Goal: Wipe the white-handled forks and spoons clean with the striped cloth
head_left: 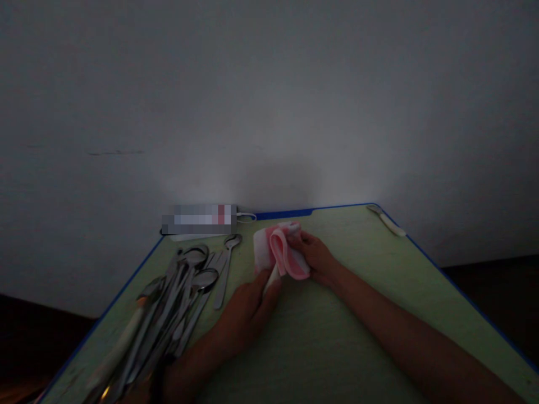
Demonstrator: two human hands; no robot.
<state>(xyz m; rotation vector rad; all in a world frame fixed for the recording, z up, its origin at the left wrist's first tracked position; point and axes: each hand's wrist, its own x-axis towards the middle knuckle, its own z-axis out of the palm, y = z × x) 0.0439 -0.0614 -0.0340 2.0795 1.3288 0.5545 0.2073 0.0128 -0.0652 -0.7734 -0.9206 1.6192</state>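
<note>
Sitting at far left end of green, blue-edged surface in head view: pixelated box-like object, contents impossible to tell. Shiny metal cutlery lying heaped along left side; single spoon resting just beside heap. White-handled utensil lying near far right corner. Soft pink-and-white cloth folding in loop at pale handle, over middle of surface, between hands. Left grip clamping on handle; right grip pinching cloth.
</note>
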